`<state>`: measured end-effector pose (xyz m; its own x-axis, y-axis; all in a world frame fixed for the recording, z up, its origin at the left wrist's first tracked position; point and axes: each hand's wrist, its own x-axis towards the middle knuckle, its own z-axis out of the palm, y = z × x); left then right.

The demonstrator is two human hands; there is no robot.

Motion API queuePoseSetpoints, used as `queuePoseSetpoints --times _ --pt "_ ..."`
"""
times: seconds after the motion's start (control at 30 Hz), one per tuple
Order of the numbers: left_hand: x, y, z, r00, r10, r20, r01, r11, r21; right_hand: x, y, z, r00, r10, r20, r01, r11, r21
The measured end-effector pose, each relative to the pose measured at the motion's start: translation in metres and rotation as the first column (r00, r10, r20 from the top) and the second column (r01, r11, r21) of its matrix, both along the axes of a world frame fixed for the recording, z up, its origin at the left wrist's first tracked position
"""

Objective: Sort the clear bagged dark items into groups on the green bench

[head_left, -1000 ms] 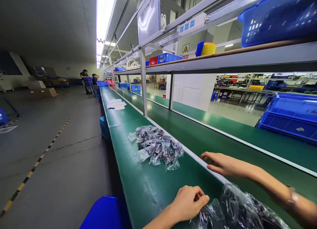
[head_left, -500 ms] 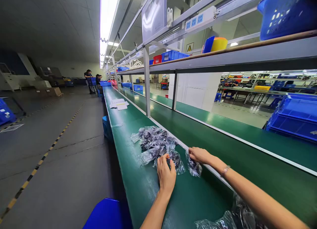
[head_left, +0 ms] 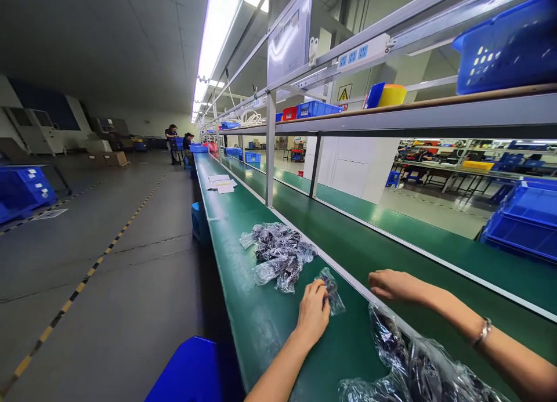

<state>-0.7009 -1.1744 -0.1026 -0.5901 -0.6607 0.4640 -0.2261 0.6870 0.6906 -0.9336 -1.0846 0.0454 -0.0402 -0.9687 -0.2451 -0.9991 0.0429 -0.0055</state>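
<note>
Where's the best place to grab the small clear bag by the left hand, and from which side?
Probably pinch the small clear bag by its dark, filled middle, from the right: the left hand is at its left edge, while its right side lies free on the green surface. The film at its near end looks thin and might crumple.

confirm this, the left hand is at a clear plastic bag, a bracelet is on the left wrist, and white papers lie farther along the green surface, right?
Not quite: the bracelet is on the right wrist, not the left, as the head view shows. The left hand is at a clear plastic bag, and white papers lie farther along the green surface.
</note>
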Motion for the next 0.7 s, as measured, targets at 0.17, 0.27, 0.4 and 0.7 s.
queuePoseSetpoints --times 0.17,0.27,0.4,0.7 --pt "0.005 0.053 0.016 0.959 -0.281 0.044 0.275 0.956 0.105 0.044 -0.050 0.001 0.995 0.090 0.054 -0.082 0.988 -0.129" --pt "0.020 0.030 0.027 0.988 -0.127 -0.084 0.130 0.991 0.027 0.087 -0.087 -0.027 0.981 0.157 0.118 -0.129 0.969 -0.212" --pt "0.053 -0.054 0.030 0.754 0.530 -0.389 -0.508 0.845 0.166 0.143 -0.139 -0.071 0.979 0.066 0.191 -0.002 0.948 -0.318" --pt "0.075 -0.086 0.015 0.578 0.734 -0.357 -0.719 0.665 0.203 0.157 -0.093 -0.091 0.985 0.044 0.165 0.000 0.967 -0.254"
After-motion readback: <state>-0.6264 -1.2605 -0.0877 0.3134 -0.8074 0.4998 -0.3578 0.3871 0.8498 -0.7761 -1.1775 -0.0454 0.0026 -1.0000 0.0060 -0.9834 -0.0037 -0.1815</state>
